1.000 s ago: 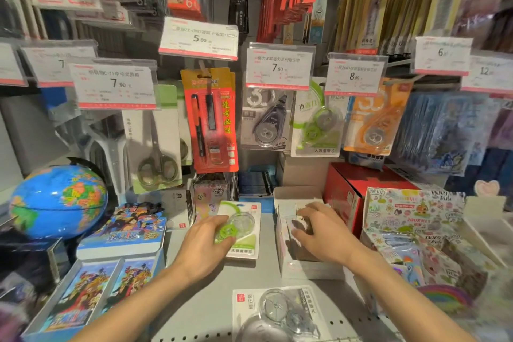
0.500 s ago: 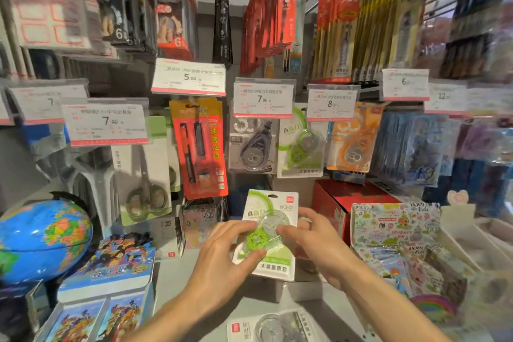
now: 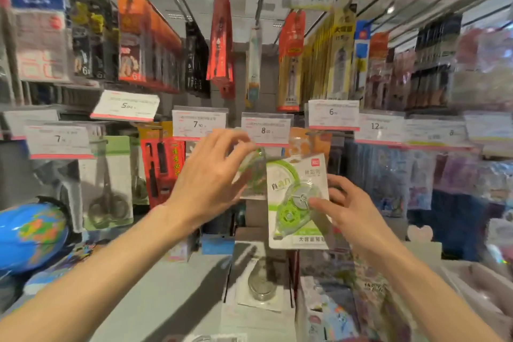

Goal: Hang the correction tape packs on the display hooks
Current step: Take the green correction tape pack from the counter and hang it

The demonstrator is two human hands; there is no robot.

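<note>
A green correction tape pack [image 3: 297,203] on a white card is raised in front of the display, just under the 8.00 price tag [image 3: 266,128]. My right hand [image 3: 349,208] holds it by its right side, thumb on the clear blister. My left hand [image 3: 211,175] reaches up to the green pack hanging on the hook [image 3: 254,175] behind, fingers at its top edge. The hook itself is hidden behind the price tag and my fingers. An orange correction tape pack [image 3: 308,144] hangs to the right.
Scissors packs [image 3: 111,183] and a red pen pack [image 3: 162,164] hang to the left. A globe [image 3: 30,233] sits low left. Another tape pack [image 3: 261,286] lies on the shelf [image 3: 172,291] below. Boxes of stationery stand at the lower right.
Both hands rose from the shelf to the hooks. The pack passed from both hands into my right hand, and my left hand moved up to the hanging green pack. The view tilted upward.
</note>
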